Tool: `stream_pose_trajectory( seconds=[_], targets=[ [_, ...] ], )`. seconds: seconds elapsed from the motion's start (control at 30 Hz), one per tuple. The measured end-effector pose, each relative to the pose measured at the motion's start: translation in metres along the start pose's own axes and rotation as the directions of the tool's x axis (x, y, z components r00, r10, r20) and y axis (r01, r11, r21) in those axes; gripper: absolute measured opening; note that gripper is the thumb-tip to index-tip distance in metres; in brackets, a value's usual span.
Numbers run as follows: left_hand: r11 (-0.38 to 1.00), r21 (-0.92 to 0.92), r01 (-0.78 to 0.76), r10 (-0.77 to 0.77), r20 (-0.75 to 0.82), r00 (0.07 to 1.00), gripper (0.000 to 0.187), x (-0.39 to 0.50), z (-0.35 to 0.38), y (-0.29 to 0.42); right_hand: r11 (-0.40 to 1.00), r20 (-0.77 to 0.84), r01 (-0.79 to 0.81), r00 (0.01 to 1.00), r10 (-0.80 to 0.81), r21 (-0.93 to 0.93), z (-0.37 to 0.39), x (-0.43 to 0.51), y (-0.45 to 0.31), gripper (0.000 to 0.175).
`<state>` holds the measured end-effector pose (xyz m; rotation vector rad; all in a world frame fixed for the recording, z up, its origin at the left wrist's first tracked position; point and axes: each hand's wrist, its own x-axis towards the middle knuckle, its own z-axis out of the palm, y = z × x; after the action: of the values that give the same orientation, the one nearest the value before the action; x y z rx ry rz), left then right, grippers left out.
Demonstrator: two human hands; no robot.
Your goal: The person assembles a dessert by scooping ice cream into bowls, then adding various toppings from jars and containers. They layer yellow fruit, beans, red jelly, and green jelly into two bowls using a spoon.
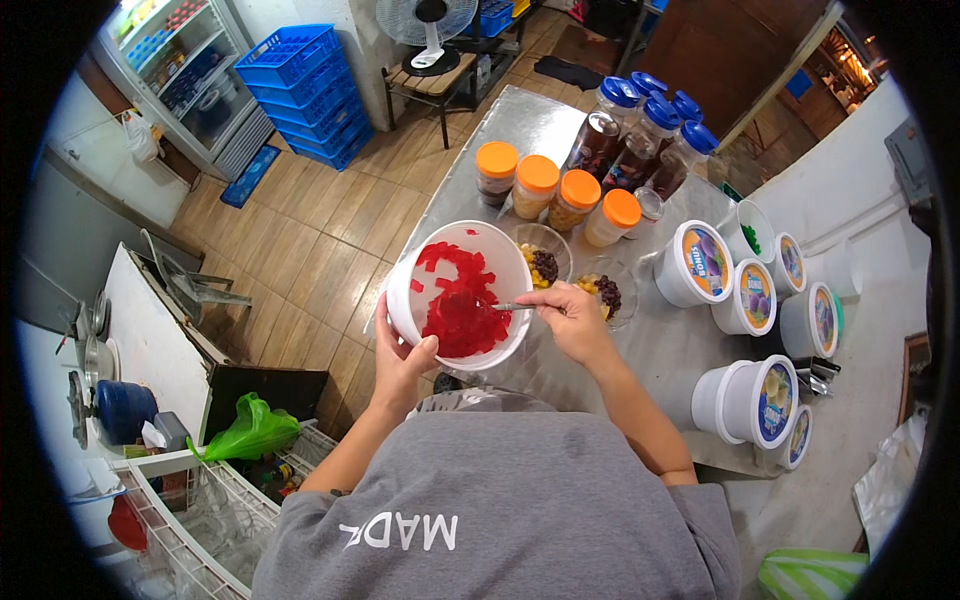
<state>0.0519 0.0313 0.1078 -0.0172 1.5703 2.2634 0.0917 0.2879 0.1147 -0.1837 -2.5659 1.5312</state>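
Note:
My left hand [405, 356] grips the near left side of a white plastic tub [513, 262], which is tilted so its inside faces me. Red gelatin cubes [461, 307] fill its lower part and cling to the wall. In my right hand [570, 319] is a metal spoon [510, 306]; its bowl is sunk among the cubes and hidden. Just beyond that hand stand two clear bowls, one partly behind the tub. Both the left bowl [564, 247] and the right bowl [630, 296] hold yellow pieces and dark red beans.
Orange-lidded jars [576, 206] and blue-capped bottles [622, 142] line the far part of the metal table [525, 112]. Several ice cream tubs [694, 262] stand at right, beside a tub with green cubes [750, 236]. Blue crates [307, 97] and a wire rack [217, 487] are at left.

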Motion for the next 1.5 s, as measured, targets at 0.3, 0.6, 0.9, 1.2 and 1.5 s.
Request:
stream_pose_trajectory(
  seconds=[0.3, 0.6, 0.9, 1.2, 1.5],
  targets=[
    [0.999, -0.035, 0.029, -0.031, -0.041, 0.999, 0.109, 0.006, 0.002, -0.002, 0.999, -0.088, 0.011, 0.996, -0.008, 0.032, -0.032, 0.017, 0.002, 0.027],
    [0.998, 0.055, 0.023, -0.015, -0.137, 0.99, 0.107, 0.01, -0.014, -0.006, 0.971, -0.288, -0.013, 0.956, -0.058, -0.239, -0.054, 0.02, 0.031, 0.027],
    [0.999, 0.006, 0.033, -0.031, -0.156, 0.987, 0.116, 0.008, -0.027, -0.009, 0.575, -0.185, 0.16, 0.849, -0.494, -0.802, -0.044, 0.005, 0.026, 0.034],
    [0.993, 0.088, -0.077, 0.082, -0.052, 0.995, 0.121, 0.003, -0.01, -0.003, 0.573, -0.023, 0.385, 0.816, -0.578, -0.724, -0.025, -0.004, -0.026, 0.034],
    [0.992, 0.108, -0.071, 0.074, -0.027, 0.997, 0.122, -0.002, 0.002, -0.002, 0.841, -0.083, 0.252, 0.941, -0.328, -0.478, 0.008, -0.018, -0.002, 0.023]
  ],
)
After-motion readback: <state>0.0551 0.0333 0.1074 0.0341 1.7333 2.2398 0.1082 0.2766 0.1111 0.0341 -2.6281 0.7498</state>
